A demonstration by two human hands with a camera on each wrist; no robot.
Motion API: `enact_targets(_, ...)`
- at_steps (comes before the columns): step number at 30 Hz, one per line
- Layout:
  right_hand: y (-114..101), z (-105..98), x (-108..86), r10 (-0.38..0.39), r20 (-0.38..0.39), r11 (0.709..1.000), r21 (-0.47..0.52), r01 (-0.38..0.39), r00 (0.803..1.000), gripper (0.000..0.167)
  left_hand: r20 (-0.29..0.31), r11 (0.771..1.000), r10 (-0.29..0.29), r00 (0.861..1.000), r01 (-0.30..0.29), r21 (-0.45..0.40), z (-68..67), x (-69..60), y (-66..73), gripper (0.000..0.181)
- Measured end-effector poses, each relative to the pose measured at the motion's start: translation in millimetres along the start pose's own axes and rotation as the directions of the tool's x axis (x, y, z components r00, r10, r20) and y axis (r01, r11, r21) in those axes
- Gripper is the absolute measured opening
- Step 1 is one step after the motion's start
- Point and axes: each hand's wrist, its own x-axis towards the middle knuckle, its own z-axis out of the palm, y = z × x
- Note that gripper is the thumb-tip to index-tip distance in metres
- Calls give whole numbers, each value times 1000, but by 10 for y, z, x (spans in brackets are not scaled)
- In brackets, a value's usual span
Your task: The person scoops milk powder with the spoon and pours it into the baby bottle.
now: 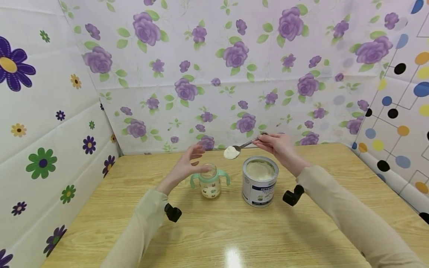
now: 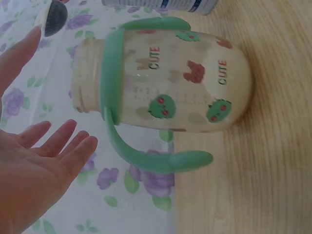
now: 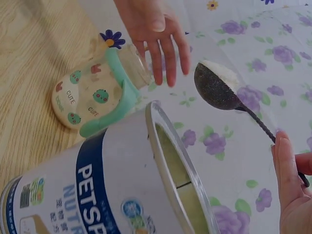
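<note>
In the head view my right hand [image 1: 276, 147] pinches the handle of a dark metal spoon [image 1: 246, 144], raised above and to the left of an uncapped tin [image 1: 247, 186]. A heap of pale powder [image 1: 231, 152] fills the spoon's bowl. Similar powder [image 1: 259, 170] shows inside the tin. My left hand [image 1: 186, 163] hovers beside the open mouth of a clear baby bottle [image 1: 210, 188], fingers spread and holding nothing. The bottle, with green handles [image 2: 161, 161] and printed cartoon figures, stands upright left of the tin. In the left wrist view the left fingers are apart from the bottle.
Bottle and tin stand on a wooden table [image 1: 201, 234]. Behind it hangs a cloth with purple flowers [image 1: 214, 89]. Patterned sheets cover the left wall [image 1: 37, 123] and the right wall [image 1: 399, 130].
</note>
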Motion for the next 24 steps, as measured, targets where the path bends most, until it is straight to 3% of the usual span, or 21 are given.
enact_targets(3,11,66,19,9,-5,1000,-9,-9,1000,29,21,1000,-25,999,25,-7,-15,-29,-21,74)
enact_targets(9,43,189,37,60,-28,998,-9,-60,998,37,28,999,-50,998,50,6,-24,10,-391,79)
enact_targets(12,74,242,54,73,-31,997,-9,-74,997,35,28,998,-68,997,67,14,-11,-6,-496,80)
enact_targets(18,153,317,98,87,-11,992,-86,-87,996,30,32,996,-83,996,82,33,7,-61,-602,78)
enact_targets(24,219,394,119,86,-27,988,-125,-88,996,25,57,999,-45,997,44,14,22,-66,-634,75)
